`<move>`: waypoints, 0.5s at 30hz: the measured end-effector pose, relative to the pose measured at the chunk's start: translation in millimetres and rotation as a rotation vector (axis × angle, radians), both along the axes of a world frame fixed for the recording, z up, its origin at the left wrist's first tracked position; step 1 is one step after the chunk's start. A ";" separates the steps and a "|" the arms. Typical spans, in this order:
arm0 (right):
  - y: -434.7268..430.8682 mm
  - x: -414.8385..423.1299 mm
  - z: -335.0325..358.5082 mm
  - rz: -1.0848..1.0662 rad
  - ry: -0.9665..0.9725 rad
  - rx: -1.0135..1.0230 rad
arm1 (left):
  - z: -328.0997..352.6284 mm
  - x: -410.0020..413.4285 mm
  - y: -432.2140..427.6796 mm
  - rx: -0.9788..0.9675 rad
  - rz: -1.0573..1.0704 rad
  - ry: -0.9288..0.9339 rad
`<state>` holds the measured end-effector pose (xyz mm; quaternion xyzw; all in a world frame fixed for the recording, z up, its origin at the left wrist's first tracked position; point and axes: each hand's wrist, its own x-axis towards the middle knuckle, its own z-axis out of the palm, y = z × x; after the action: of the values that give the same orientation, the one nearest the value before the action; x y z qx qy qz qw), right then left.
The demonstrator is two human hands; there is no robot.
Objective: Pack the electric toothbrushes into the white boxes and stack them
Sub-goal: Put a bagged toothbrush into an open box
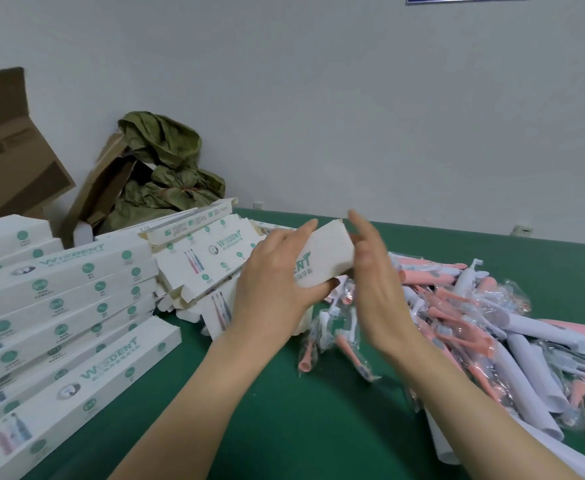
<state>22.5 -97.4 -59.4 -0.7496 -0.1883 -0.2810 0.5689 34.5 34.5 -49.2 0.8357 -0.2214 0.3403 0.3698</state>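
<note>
Now one white box (322, 258) held mid-frame
Left hand (270, 282) fingers grip it; right hand (377, 282) fingers straight, empty; stacked boxes (66, 306) lower left, toothbrush heap (491, 323) right

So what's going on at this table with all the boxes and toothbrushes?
A person is packing toothbrushes. Their left hand grips a white box above the green table. The right hand, fingers straight and blurred, is at the box's far end. Whether it touches the box is unclear. Made-up boxes are stacked on the left, with flat boxes behind the hands. A heap of pink and white toothbrushes in clear wrappers lies on the right.
</note>
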 end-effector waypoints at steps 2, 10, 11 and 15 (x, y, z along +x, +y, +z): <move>0.8 2.7 -0.6 -0.054 0.005 0.174 | 15.4 -3.5 13.3 0.014 0.088 -0.018; -2.9 15.4 -36.1 -0.269 0.336 -0.747 | 21.2 -3.1 106.3 0.401 0.546 0.466; -0.9 14.7 -39.4 -0.268 0.354 -0.805 | 15.5 -1.0 112.8 0.430 0.553 0.535; 2.9 10.9 -40.6 -0.276 0.322 -0.809 | -5.4 6.9 125.7 0.527 0.606 0.674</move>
<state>33.4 -94.5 -99.9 -0.9638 -0.0901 -0.1379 0.2096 41.4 160.1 -54.5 0.9901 0.0834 0.0770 0.0825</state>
